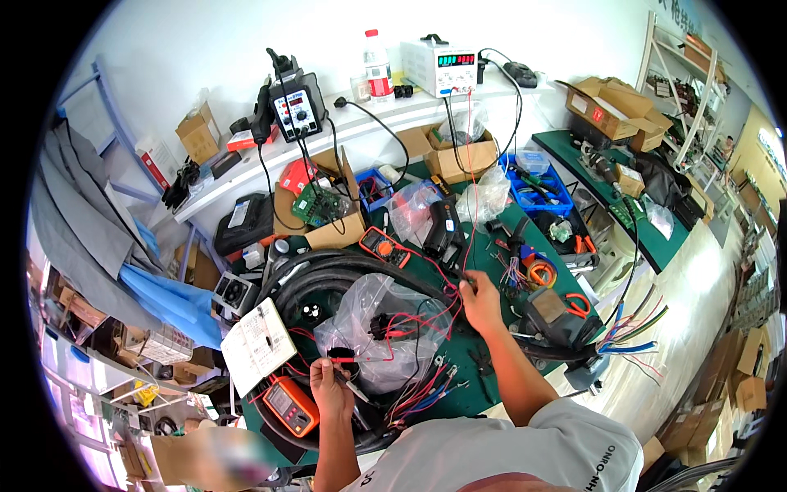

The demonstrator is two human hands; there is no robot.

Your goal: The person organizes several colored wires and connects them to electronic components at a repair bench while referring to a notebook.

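Observation:
My left hand [330, 392] is closed in a pinch at the near left, at the end of a red test lead [365, 359]. A slim, pale tool lies against that hand; its kind is unclear. Beyond the middle of the bench, my right hand [482, 305] has its fingers pressed together on a thin red wire [453, 291]; its fingertips are partly hidden. Between my hands lies a clear plastic bag [348, 316] with red and black leads over it. An orange clamp-style meter [291, 406] rests beside my left hand, below an open notebook [258, 346].
A thick black cable [303, 283] coils around the bag, its coloured wire ends [631, 346] fanning out at right. An orange multimeter [385, 246], a heat gun [444, 228] and orange-handled pliers [578, 305] lie around. A power supply [438, 70] and soldering station [297, 107] stand on the shelf.

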